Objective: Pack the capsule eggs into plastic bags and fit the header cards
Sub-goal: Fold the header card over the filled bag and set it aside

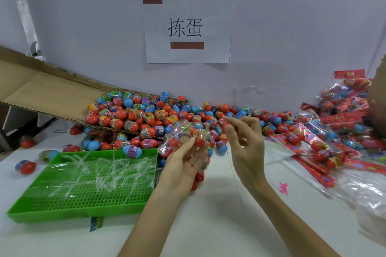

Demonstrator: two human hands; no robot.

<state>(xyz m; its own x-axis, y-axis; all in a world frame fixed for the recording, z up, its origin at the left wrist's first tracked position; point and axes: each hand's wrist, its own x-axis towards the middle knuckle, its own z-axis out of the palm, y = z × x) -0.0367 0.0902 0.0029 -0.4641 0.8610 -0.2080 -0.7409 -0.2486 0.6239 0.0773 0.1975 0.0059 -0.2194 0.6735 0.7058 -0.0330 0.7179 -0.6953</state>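
Note:
My left hand [186,160] holds a clear plastic bag [183,135] with several capsule eggs inside, fingers curled under it. To its right, my right hand [243,137] is raised, and its thumb and fingers pinch a thin clear strip at the bag's mouth. Behind both hands lies a big heap of loose capsule eggs [146,115], red, blue and other colours, spilling from a tipped cardboard box [41,92]. Finished bags with red header cards [342,129] are piled at the right.
A green perforated tray [83,200] holding clear peeled strips sits at the left front. Stray eggs [26,167] lie left of it. Empty clear bags [363,192] lie at the right front. A paper sign [188,27] hangs on the back wall.

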